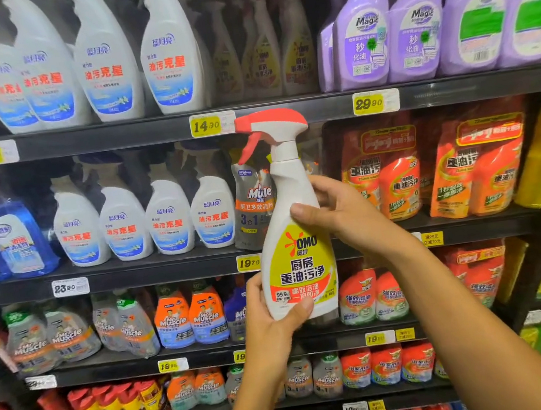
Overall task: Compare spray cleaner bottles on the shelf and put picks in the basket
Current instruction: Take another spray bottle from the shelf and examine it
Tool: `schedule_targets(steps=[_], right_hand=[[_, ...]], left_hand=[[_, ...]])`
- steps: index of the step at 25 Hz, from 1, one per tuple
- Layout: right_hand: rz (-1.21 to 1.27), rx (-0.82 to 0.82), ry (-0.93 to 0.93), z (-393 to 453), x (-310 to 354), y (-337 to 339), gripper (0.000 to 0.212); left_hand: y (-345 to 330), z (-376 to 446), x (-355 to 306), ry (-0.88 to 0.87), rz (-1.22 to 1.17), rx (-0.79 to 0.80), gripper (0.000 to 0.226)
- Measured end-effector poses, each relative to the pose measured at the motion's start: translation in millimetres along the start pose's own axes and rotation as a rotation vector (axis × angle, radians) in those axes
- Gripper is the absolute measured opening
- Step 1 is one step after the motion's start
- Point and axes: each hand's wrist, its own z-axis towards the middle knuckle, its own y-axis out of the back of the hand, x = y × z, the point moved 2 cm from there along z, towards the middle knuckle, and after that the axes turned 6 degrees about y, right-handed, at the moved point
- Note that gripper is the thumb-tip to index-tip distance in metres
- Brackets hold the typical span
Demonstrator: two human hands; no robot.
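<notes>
the tall black metal shelving unit [157, 130] fills the view, several tiers deep, each edge carrying yellow and white price tags [206, 125]. on the top tier stand white trigger bottles with blue and red labels [105, 65] at the left and lilac plastic spray bottles [360, 33] at the right. the tier below holds smaller white bottles of the same blue-and-red make [168, 217], a grey refill pouch [252, 207] and orange refill pouches [396, 182] at the right. lower down are grey and orange "mr muscle" bottles [191, 316].

in front of the middle tiers, held upright and clear of the shelf, is the white plastic spray bottle with a red trigger head and a yellow "omo" label [295, 236] (label facing the camera, nozzle pointing left). the right hand [342, 216] wraps its neck and shoulder from the right, thumb across the front, fingers curled behind. the left hand [269, 314] cups the base, thumb pressed on the lower front edge, fingers hidden behind it
</notes>
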Motion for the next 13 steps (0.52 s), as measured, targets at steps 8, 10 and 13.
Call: schedule_targets(steps=[8,10,13], right_hand=[[-0.273,0.100,0.212,-15.1,6.7,-7.7,0.047],[-0.315,0.106,0.289,-19.5,7.7,-13.5,0.046],[-0.414,0.114,0.364,-21.2,7.3,-18.7,0.047]], left_hand=[[13.8,53.7,-24.7,-0.215,0.622,-0.142,0.049],[13.7,65.6,-29.6,-0.334,0.650,-0.187,0.033],[13.6,78.2,-34.2,-0.454,0.646,-0.188,0.020]])
